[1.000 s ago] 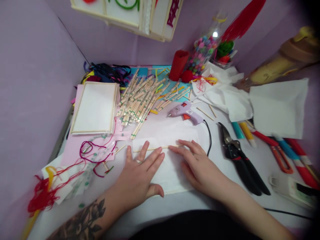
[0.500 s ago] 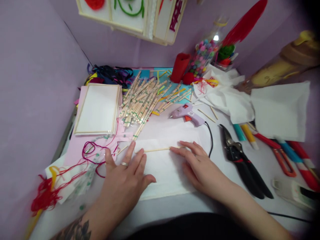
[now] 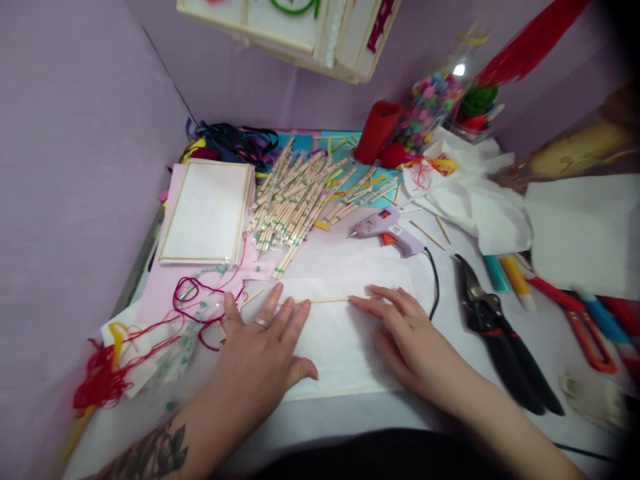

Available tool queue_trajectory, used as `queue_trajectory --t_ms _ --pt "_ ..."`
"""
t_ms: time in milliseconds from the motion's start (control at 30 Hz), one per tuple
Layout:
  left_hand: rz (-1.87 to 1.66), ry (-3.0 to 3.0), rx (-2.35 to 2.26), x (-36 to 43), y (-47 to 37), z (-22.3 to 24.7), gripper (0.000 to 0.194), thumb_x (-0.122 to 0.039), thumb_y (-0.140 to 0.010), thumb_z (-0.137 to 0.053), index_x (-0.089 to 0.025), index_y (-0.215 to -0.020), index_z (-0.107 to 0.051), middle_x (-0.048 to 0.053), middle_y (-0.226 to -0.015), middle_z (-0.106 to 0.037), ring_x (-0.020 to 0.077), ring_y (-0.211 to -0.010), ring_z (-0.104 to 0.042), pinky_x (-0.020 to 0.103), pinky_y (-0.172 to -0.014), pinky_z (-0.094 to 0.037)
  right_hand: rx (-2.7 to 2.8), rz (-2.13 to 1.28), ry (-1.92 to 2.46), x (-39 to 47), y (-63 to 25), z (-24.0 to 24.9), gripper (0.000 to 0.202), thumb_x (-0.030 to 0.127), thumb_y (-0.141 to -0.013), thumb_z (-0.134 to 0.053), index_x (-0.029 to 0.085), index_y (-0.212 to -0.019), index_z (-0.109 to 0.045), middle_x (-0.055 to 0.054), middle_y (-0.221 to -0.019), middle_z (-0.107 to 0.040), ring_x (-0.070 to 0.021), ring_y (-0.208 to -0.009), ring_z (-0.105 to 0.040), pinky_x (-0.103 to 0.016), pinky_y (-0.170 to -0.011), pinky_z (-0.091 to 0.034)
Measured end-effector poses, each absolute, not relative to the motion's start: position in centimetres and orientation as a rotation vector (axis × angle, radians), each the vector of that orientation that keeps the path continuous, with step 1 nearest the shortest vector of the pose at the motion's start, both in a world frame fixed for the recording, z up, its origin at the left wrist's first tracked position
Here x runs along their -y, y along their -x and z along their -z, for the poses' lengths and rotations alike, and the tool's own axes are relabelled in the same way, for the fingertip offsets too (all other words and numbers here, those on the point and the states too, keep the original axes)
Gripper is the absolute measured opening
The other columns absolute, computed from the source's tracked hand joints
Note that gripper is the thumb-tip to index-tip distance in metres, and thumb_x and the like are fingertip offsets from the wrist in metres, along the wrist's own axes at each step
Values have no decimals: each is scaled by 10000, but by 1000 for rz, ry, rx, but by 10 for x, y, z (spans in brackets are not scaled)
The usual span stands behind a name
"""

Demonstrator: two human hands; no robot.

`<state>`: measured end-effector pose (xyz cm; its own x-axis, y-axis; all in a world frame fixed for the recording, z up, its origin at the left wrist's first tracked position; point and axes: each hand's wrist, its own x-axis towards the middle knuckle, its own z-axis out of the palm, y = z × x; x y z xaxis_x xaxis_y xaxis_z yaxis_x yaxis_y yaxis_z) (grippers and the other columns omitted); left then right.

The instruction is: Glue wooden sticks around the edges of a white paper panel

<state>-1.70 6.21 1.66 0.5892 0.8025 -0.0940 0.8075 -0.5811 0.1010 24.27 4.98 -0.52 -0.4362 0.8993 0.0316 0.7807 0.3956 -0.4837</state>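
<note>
A thin wooden stick (image 3: pixel 330 300) lies crosswise near the upper edge of a white sheet (image 3: pixel 335 360) on the table. My left hand (image 3: pixel 267 340) is spread flat, its fingertips touching the stick's left part. On the right part rest the fingertips of my right hand (image 3: pixel 403 330), with the fingers stretched out and nothing gripped. A lilac glue gun (image 3: pixel 387 231) lies behind the sheet. Beside my right hand are black-handled pruning shears (image 3: pixel 493 327). Magenta yarn (image 3: pixel 193 293) curls close to the left fingertips.
A bundle of wrapped chopsticks (image 3: pixel 295 200) lies at the back, right of stacked stick-framed white panels (image 3: pixel 207 213). A bottle of colourful pompoms (image 3: pixel 433 107) and a red roll (image 3: pixel 377 133) stand behind. White cloth (image 3: pixel 480 193) and a red-handled tool (image 3: pixel 585 327) occupy the right side.
The camera view has turned slightly left, shifting everything rightward in the picture. My left fingers have slid a little along the stick towards the right hand. The right hand stays on the stick.
</note>
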Motion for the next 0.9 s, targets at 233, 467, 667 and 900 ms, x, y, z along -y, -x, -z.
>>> queue_trajectory --t_ms 233,467,667,900 --pt "59 -2676 -1435 -61 21 -22 579 -583 -887 -465 -250 -1360 -481 146 -1295 -573 383 -1346 -345 801 -976 29 2380 -574 1483 -49 -242 4 497 108 -847 -420 185 -1338 -435 -166 -1280 -520 -269 -1291 -410 -585 -1052 -351" --pt "28 -2676 -1421 -62 24 -20 548 -552 -900 -474 -237 -1348 -491 138 -1237 -618 364 -1312 -405 775 -1000 46 2374 -588 1480 -51 -242 3 499 110 -846 -421 192 -1337 -433 -155 -1277 -521 -265 -1292 -410 -577 -1052 -355" --pt "-237 -2745 -1482 -66 25 -25 429 -446 -934 -478 -218 -1292 -535 139 -1214 -634 348 -1283 -449 741 -1036 -14 2369 -615 1480 -50 -242 6 490 116 -853 -431 191 -1337 -435 -162 -1287 -499 -271 -1303 -390 -588 -1057 -340" --pt "-506 -2704 -1492 -80 35 -14 280 -272 -932 -496 -258 -1193 -599 75 -1156 -677 298 -1237 -512 656 -1099 -101 2087 -734 1385 -49 -243 -3 457 163 -875 -465 226 -1327 -431 -121 -1303 -524 -254 -1300 -419 -493 -1042 -408"
